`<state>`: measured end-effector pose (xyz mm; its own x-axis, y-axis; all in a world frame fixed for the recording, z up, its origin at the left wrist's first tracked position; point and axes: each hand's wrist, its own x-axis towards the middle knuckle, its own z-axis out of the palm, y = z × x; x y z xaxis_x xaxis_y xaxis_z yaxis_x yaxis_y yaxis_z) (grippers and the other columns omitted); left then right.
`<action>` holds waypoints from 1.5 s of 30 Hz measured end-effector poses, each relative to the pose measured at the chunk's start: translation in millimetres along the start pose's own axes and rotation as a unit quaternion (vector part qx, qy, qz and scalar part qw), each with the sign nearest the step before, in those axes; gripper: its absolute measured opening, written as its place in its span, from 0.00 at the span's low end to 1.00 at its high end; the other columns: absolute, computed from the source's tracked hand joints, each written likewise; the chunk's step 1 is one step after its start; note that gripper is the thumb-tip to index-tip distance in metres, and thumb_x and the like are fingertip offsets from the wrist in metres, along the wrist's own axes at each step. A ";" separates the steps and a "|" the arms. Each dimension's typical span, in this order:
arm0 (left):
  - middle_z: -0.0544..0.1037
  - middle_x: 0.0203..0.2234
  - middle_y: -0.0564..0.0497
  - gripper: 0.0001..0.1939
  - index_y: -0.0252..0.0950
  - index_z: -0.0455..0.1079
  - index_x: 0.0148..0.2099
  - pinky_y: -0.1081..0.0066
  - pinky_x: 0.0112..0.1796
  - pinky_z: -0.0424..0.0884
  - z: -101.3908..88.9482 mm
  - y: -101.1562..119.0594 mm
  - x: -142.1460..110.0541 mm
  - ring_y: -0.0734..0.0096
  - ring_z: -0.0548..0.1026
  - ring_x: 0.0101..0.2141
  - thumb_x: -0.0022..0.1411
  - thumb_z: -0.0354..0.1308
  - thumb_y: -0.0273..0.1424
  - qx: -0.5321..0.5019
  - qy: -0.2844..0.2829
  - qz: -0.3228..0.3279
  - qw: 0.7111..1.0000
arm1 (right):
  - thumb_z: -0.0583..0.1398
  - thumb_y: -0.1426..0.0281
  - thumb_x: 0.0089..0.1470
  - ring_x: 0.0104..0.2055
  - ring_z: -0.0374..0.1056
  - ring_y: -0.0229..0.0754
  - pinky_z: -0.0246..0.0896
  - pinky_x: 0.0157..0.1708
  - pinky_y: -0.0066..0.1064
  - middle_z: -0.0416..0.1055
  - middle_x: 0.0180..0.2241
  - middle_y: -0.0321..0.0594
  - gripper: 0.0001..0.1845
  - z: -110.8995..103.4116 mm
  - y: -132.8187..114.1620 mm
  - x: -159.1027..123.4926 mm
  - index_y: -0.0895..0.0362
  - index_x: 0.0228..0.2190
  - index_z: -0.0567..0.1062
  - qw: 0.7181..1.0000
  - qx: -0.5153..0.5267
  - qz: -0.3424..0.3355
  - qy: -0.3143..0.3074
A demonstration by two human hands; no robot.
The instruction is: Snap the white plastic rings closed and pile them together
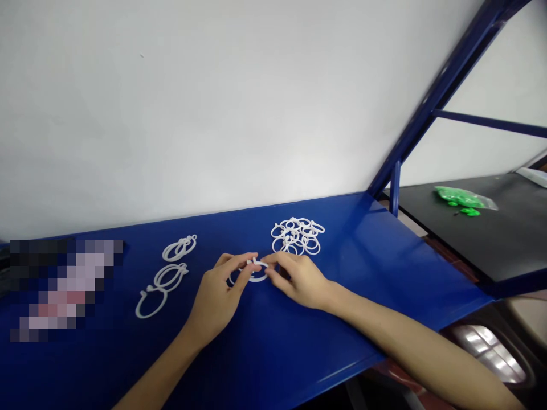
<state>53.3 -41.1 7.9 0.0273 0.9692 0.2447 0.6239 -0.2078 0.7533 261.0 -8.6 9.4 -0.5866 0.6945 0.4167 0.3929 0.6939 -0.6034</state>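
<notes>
Between my hands, just over the blue table, is a white plastic ring. My left hand pinches its left side between thumb and fingers. On the ring's right edge, the thumb and fingers of my right hand are closed too. Part of another white ring shows behind my left fingers, and how the two meet is hidden. Beyond my right hand lies a pile of white rings. Left of my left hand lie several more rings in two groups, a far group and a near group.
The blue metal tabletop runs along a white wall. A pixelated patch covers something at the left. A blue frame post rises at the right. Past it, a black table holds a clear bag of green pieces.
</notes>
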 end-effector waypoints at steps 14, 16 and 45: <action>0.85 0.35 0.50 0.16 0.42 0.74 0.36 0.65 0.37 0.79 -1.4 4.5 -5.0 0.58 0.84 0.38 0.61 0.59 0.50 -0.073 0.009 -0.031 0.997 | 0.53 0.72 0.69 0.36 0.74 0.39 0.72 0.38 0.31 0.77 0.37 0.44 0.10 0.5 -4.8 -3.6 0.59 0.43 0.74 0.995 0.049 -0.089 0.007; 0.85 0.33 0.51 0.15 0.43 0.74 0.35 0.65 0.37 0.79 -0.6 4.5 -7.3 0.59 0.84 0.37 0.62 0.58 0.48 -0.062 0.015 -0.009 0.998 | 0.52 0.72 0.69 0.37 0.73 0.40 0.72 0.38 0.32 0.77 0.36 0.44 0.11 -0.5 -3.4 -4.8 0.60 0.45 0.74 0.993 0.029 -0.110 -0.006; 0.78 0.45 0.47 0.12 0.42 0.74 0.48 0.55 0.44 0.66 -5.5 -24.2 7.3 0.55 0.74 0.45 0.66 0.52 0.33 0.270 -0.044 0.127 0.953 | 0.63 0.76 0.57 0.37 0.74 0.42 0.63 0.37 0.30 0.79 0.37 0.42 0.06 -109.6 87.7 1.3 0.58 0.37 0.78 0.947 -0.212 0.239 -0.040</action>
<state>34.2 -29.7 -5.2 0.2822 0.9086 0.3080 0.8991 -0.3624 0.2454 372.4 74.0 31.5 -0.3146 0.9438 0.1015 0.8661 0.3292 -0.3762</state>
